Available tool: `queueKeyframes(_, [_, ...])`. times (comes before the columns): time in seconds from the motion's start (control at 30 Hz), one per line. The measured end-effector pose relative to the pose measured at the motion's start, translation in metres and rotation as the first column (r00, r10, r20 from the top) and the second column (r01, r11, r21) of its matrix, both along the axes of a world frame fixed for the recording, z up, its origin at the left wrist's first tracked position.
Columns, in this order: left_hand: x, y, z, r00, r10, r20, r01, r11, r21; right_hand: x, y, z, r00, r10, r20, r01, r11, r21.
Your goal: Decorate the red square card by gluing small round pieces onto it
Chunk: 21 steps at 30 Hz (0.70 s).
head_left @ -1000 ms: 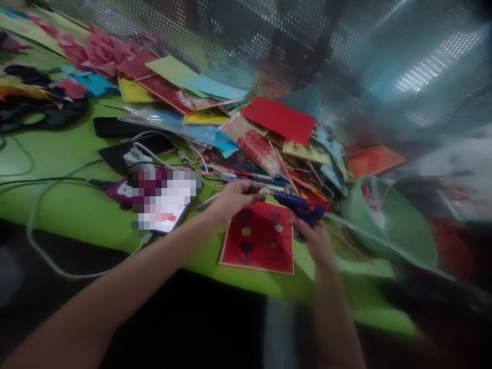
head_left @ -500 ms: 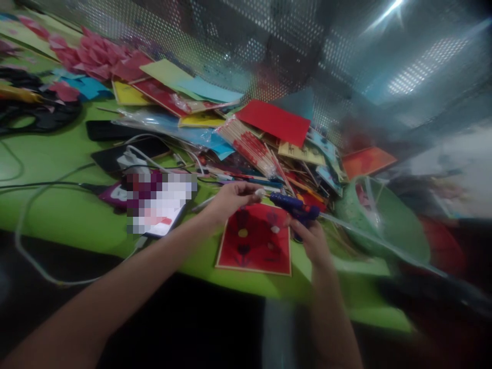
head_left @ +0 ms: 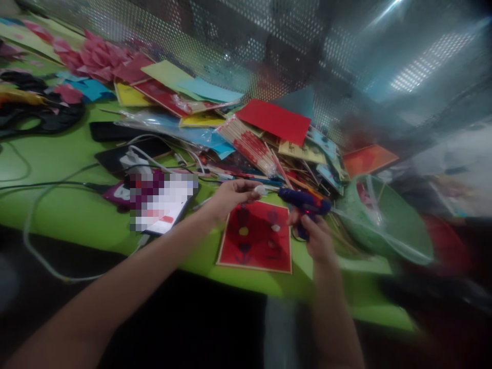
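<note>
My right hand [head_left: 314,237] grips a blue glue gun [head_left: 303,201], its nozzle pointing left. My left hand [head_left: 230,196] pinches a small white piece [head_left: 260,190] at its fingertips, a short way from the nozzle. Below both hands lies a red card [head_left: 257,237] with small round shapes stuck on it, flat on the green table [head_left: 69,205] near its front edge.
A heap of coloured cards, sticks and plastic sleeves [head_left: 246,138] fills the table behind the hands. A green plastic bag [head_left: 384,220] sits at the right. Cables [head_left: 46,184], a phone [head_left: 132,154] and pink paper flowers [head_left: 100,56] lie at the left. Perforated metal stands behind.
The glue gun and my right hand have shifted slightly to the right, opening a small gap between the nozzle and the white piece. My left hand stays almost in place.
</note>
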State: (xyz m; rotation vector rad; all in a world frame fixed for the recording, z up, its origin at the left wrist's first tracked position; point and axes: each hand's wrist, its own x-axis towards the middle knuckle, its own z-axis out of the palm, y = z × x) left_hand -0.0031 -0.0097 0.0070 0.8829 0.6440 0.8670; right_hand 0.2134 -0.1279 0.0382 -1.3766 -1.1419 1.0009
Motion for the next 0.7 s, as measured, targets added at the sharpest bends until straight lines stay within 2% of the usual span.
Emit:
queueKeyframes(0.13, [0.0, 0.001, 0.0, 1.0, 0.027, -0.005, -0.027, 1.0, 0.015, 0.002, 0.001, 0.004, 0.988, 0.08, -0.132, -0.076, 0.996, 0.035])
queueKeyframes(0.23, [-0.002, -0.001, 0.008, 1.0, 0.015, 0.004, -0.015, 0.996, 0.087, 0.005, -0.001, 0.006, 0.974, 0.138, -0.18, -0.126, 0.989, 0.076])
queueKeyframes(0.33, [-0.009, -0.007, 0.021, 0.998, 0.036, -0.042, -0.027, 0.98, 0.197, 0.008, -0.001, 0.01, 0.966, 0.148, -0.211, -0.129, 0.986, 0.105])
queueKeyframes(0.43, [-0.022, -0.022, 0.029, 0.99, 0.049, -0.135, -0.011, 0.962, 0.271, 0.011, 0.0, 0.012, 0.965, 0.12, -0.234, -0.089, 0.986, 0.142])
queueKeyframes(0.5, [-0.031, -0.038, 0.027, 0.981, 0.026, -0.195, 0.035, 0.952, 0.305, 0.012, 0.0, 0.014, 0.967, 0.105, -0.233, -0.068, 0.984, 0.162])
queueKeyframes(0.6, [-0.044, -0.064, 0.017, 0.951, -0.005, -0.31, 0.115, 0.934, 0.338, 0.013, 0.0, 0.015, 0.967, 0.122, -0.225, -0.078, 0.978, 0.194])
queueKeyframes(0.7, [-0.051, -0.083, 0.006, 0.877, 0.064, -0.476, 0.177, 0.879, 0.444, 0.013, -0.001, 0.015, 0.964, 0.141, -0.224, -0.097, 0.975, 0.199])
